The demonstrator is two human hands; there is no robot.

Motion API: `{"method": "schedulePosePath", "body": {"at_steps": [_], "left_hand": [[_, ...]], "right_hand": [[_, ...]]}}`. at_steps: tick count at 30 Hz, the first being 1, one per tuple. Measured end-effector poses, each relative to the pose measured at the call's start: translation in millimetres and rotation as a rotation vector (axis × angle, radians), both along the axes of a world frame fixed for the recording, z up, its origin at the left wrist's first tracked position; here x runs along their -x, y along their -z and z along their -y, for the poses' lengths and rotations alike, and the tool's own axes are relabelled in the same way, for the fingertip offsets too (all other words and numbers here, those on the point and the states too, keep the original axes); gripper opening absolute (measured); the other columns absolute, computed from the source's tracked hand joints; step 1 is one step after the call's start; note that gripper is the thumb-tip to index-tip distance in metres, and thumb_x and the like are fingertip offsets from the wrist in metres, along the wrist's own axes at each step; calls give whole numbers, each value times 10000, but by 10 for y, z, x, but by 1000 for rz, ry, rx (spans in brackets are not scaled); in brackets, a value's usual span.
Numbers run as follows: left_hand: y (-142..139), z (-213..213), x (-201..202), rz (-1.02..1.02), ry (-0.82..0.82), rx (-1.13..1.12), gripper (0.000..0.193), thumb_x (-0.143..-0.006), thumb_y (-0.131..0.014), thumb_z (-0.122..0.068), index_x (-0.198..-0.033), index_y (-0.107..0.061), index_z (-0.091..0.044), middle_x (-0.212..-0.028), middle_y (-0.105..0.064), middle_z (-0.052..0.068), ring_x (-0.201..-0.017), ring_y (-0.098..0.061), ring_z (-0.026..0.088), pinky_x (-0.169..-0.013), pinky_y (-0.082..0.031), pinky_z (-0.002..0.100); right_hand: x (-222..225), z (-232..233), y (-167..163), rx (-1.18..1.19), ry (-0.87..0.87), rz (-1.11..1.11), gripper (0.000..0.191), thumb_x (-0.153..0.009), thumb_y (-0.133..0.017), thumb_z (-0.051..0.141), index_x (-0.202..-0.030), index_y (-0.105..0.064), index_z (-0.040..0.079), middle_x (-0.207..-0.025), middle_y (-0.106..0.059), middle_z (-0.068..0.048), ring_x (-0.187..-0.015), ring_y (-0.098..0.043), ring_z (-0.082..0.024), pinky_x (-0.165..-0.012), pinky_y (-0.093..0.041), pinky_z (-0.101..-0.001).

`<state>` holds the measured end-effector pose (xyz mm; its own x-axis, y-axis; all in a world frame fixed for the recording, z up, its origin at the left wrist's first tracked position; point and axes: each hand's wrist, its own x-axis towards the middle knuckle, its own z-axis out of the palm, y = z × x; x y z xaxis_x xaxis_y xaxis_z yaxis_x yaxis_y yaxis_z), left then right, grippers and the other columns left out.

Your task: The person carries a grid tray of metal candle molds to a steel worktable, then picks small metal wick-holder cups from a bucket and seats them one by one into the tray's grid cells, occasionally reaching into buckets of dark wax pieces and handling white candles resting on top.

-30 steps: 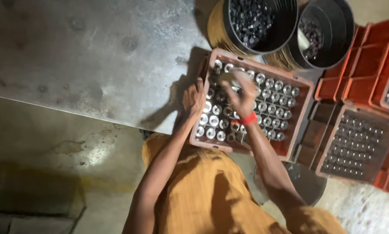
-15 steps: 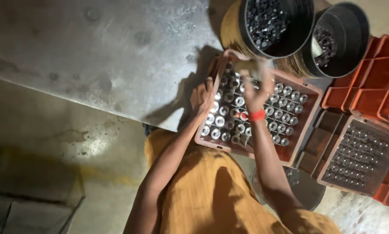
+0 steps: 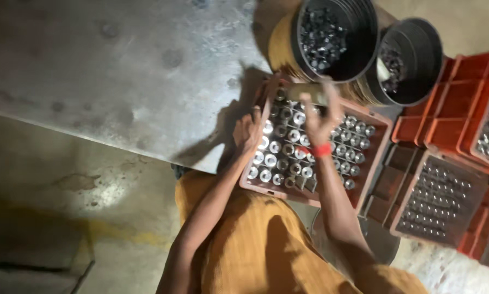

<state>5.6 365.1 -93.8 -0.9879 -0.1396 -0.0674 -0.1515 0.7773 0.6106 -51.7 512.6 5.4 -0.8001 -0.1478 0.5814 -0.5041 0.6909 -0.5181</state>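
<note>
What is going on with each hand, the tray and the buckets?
Left hand: resting on the tray's parts.
Right hand: raised over the tray, holding a metal piece.
Brown tray: nearly full of metal cylinders.
Two black buckets: partly filled with metal parts.

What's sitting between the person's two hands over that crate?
In the head view, rows of upright shiny metal cylinders in the brown crate fill the stretch between the left hand and right hand.

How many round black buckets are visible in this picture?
2. One large bucket stands at the top centre, above the crate under the hands. A smaller bucket stands just right of it. Both hold small metal parts. Others may lie outside the frame.
</note>
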Motion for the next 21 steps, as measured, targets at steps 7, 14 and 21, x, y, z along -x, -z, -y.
{"method": "schedulePosePath", "body": {"at_steps": [7,14,21], "left_hand": [[-61,5,23,-27,-78,-118,315,-1004,-581,-259,-1295,-621,-147,-921,-712,203,-744,-704,421,-571,-559,541],[-71,43,33,246,-231,-412,439,-1081,-459,-391,-1059,-733,-48,-758,-716,182,-606,-699,325,-528,-541,476],[-51,7,70,297,-226,-473,511,-1150,-464,-441,-1006,-752,-45,-813,-707,216,-715,-690,383,-671,-550,518]], "right_hand": [[-14,-205,-43,-148,-86,128,479,-950,-784,136,-1389,-643,7,-1339,-669,-214,-1272,-638,-376,-1106,-498,-518],[-15,-232,71,272,50,55,547,-951,-814,121,-1429,-556,61,-1372,-659,-165,-1264,-662,-349,-1086,-528,-511],[-163,-292,32,348,98,72,524,-981,-769,121,-1449,-540,62,-1395,-647,-182,-1283,-657,-318,-1130,-547,-482]]}}
